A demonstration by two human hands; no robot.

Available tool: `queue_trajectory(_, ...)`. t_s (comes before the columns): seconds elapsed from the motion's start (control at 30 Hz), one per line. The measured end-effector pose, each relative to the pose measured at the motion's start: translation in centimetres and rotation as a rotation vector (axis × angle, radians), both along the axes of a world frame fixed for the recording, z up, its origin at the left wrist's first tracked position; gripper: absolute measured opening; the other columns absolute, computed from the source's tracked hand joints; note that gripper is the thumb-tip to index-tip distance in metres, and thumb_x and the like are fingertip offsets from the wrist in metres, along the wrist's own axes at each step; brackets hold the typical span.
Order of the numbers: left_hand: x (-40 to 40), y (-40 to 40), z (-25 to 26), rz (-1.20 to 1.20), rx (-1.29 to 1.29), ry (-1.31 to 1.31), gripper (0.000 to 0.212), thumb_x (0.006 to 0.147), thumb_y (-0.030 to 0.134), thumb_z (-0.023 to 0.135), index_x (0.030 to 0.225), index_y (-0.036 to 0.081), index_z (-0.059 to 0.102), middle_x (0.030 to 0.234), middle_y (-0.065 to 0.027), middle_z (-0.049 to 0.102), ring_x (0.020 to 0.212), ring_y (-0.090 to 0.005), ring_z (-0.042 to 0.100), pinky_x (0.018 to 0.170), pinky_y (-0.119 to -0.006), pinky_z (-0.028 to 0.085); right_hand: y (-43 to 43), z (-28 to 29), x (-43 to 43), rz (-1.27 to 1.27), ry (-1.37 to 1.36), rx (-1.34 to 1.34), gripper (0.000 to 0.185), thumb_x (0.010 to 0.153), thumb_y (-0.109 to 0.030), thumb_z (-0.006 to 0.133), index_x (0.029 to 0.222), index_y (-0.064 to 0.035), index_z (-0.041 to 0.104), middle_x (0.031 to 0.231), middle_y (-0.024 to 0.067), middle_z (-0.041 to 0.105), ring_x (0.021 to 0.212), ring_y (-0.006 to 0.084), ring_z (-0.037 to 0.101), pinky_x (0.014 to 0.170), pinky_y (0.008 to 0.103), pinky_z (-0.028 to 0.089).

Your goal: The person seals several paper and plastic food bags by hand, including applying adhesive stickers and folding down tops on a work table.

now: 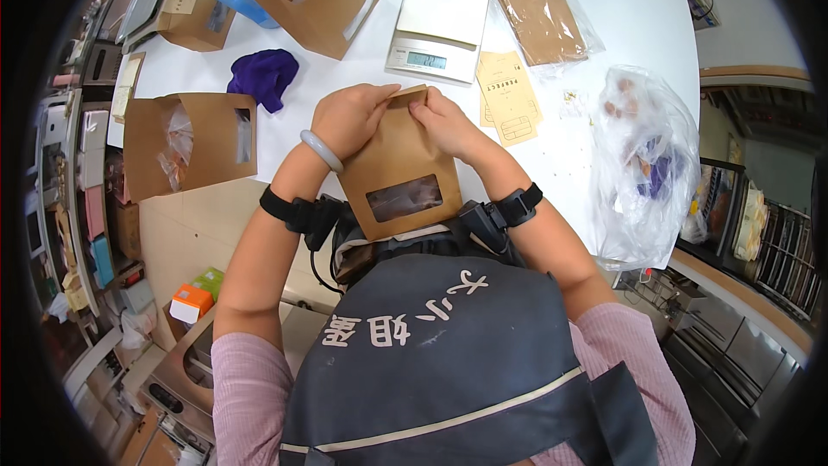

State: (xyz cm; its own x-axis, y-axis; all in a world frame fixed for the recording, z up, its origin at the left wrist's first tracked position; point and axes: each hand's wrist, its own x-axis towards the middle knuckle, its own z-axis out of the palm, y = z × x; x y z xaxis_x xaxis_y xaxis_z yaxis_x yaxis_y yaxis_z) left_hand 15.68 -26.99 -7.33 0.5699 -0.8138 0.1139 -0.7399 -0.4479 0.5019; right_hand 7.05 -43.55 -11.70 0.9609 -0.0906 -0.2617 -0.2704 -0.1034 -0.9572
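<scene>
A brown kraft paper bag (404,155) with a clear window lies in front of me at the table's near edge. Something dark shows through its window (405,198), too dim to make out. My left hand (352,115) pinches the bag's narrow top edge from the left, with a pale bangle on the wrist. At the other end of that edge, my right hand (446,122) grips the paper between thumb and fingers. The top looks folded over between both hands. Close above my right hand stands a white digital scale (440,22) with a lit display.
Two open kraft bags, one upper left (336,13) and one at left (220,113), hold plastic-wrapped items. A purple cloth (264,77) lies between them. Printed cards (508,97), a pack of flat kraft bags (540,10) and a clear plastic bag (640,194) are on the right.
</scene>
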Motion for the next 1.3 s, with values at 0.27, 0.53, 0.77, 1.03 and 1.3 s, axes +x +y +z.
queue_trajectory(0.27, -1.1, -0.8, -0.3, 0.079, 0.118, -0.088, 0.029, 0.086, 0.012, 0.052, 0.114, 0.011, 0.060, 0.077, -0.0095, 0.059, 0.072, -0.0288, 0.058, 0.063, -0.038, 0.047, 1.0, 1.6, -0.3, 0.037, 0.009, -0.447, 0.041, 0.091, -0.024, 0.046, 0.115, 0.0082, 0.042, 0.100, 0.0258, 0.060, 0.094, 0.0389, 0.059, 0.084, 0.0403, 0.044)
queue_trajectory(0.53, -1.9, -0.8, -0.4, 0.116, 0.104, -0.163, 0.029, 0.085, 0.013, 0.054, 0.113, 0.009, 0.059, 0.076, -0.0097, 0.058, 0.069, -0.0278, 0.057, 0.059, -0.039, 0.046, 1.7, 1.1, -0.8, -0.403, 0.013, -0.117, 0.028, 0.084, -0.018, 0.061, 0.097, 0.0054, 0.055, 0.079, 0.0152, 0.065, 0.070, 0.0236, 0.062, 0.065, 0.0316, 0.048)
queue_trajectory(0.77, -3.1, -1.1, -0.4, 0.152, 0.160, -0.282, 0.034, 0.083, 0.014, 0.054, 0.117, 0.008, 0.056, 0.078, -0.0085, 0.056, 0.075, -0.0256, 0.057, 0.063, -0.039, 0.046, 1.2, 3.3, -0.1, -0.366, -0.071, 0.275, 0.030, 0.086, -0.022, 0.063, 0.104, 0.0026, 0.059, 0.080, 0.0031, 0.062, 0.069, 0.0088, 0.056, 0.064, 0.0223, 0.046)
queue_trajectory(1.03, 0.0, 2.6, 2.9, 0.067, 0.149, 0.324, 0.032, 0.089, 0.022, 0.051, 0.112, 0.001, 0.058, 0.088, -0.0096, 0.061, 0.083, -0.0205, 0.058, 0.073, -0.031, 0.046, -1.4, 2.2, -0.2, -0.140, 0.007, 0.347, 0.023, 0.083, -0.016, 0.067, 0.098, 0.0015, 0.064, 0.079, 0.0040, 0.064, 0.070, 0.0071, 0.057, 0.060, 0.0203, 0.046)
queue_trajectory(1.3, -0.5, 3.7, 1.6, 0.217, -0.159, 0.935, 0.031, 0.090, 0.022, 0.057, 0.109, -0.003, 0.062, 0.092, -0.0037, 0.065, 0.080, -0.0083, 0.056, 0.069, -0.021, 0.046, -2.8, 5.9, 2.0, 0.222, 0.064, 0.000, 0.023, 0.080, -0.015, 0.069, 0.097, -0.0003, 0.065, 0.082, 0.0079, 0.068, 0.074, 0.0112, 0.062, 0.066, 0.0233, 0.049)
